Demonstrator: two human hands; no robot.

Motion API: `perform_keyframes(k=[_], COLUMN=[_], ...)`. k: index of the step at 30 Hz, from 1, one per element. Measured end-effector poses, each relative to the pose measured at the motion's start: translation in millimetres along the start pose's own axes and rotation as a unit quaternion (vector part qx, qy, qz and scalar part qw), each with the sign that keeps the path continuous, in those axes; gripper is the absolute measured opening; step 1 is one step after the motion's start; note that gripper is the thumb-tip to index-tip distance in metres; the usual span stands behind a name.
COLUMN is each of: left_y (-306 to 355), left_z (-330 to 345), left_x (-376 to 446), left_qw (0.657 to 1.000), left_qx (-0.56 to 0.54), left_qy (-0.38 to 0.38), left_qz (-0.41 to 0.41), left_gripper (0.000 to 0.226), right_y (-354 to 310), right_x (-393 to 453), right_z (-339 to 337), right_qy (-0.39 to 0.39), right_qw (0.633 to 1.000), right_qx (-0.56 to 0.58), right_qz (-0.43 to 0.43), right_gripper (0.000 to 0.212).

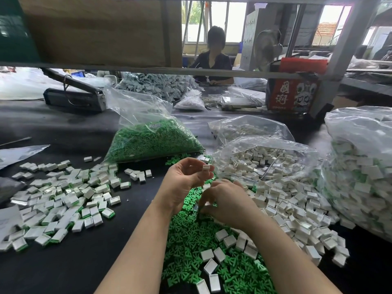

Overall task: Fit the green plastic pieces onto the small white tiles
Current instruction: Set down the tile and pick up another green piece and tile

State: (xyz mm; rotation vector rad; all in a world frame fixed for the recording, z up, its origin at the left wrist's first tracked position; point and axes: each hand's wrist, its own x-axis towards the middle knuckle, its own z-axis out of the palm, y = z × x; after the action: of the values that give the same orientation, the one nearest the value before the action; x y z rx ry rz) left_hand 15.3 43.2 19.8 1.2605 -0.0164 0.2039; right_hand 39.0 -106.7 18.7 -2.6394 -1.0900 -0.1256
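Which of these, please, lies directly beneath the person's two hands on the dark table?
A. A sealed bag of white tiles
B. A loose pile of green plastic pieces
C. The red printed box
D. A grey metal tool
B: both the left hand and right hand work above the loose green plastic pieces spread on the table.

red carton [293, 94] on the far side of the bench: two large white Chinese characters, 國潮, beside a white lion-dance drawing; a row of small white print beneath, too small to read | bag of green pieces [152, 139]: small white label, print illegible | no other readable text
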Motion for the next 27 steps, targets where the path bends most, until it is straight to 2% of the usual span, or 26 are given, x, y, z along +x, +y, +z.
perform_keyframes(k=[2,4,7,14,21,25,27], left_y=[0,0,0,-2,-4,-6,-6], left_z=[-1,-3,-6,-9,-12,-12,-12], left_x=[0,1,2,1,2,3,3], left_qw=[1.000,1.000,1.000,0.999,0.999,0.998,0.998], left_qx=[-0.006,-0.003,0.008,0.023,0.034,0.057,0.059], left_qy=[0.001,0.007,0.021,0.020,0.024,0.024,0.026], left_qz=[0.005,0.008,0.011,0.020,0.019,0.015,0.013], left_gripper=[0.027,0.030,0.037,0.029,0.033,0.037,0.039], right_y=[1,1,-1,0,4,3,2], right_x=[-1,-1,-1,0,3,2,2], right_z=[1,3,2,6,9,9,10], right_qy=[0.014,0.018,-0.027,0.012,0.001,0.026,0.036], right_qw=[1.000,1.000,0.999,1.000,0.998,0.998,0.996], right_qx=[-0.019,-0.026,0.019,-0.020,-0.068,-0.063,-0.076], right_qz=[0.003,0.001,-0.003,-0.003,0.006,-0.002,-0.011], right_gripper=[0.017,0.027,0.043,0.022,0.043,0.024,0.022])
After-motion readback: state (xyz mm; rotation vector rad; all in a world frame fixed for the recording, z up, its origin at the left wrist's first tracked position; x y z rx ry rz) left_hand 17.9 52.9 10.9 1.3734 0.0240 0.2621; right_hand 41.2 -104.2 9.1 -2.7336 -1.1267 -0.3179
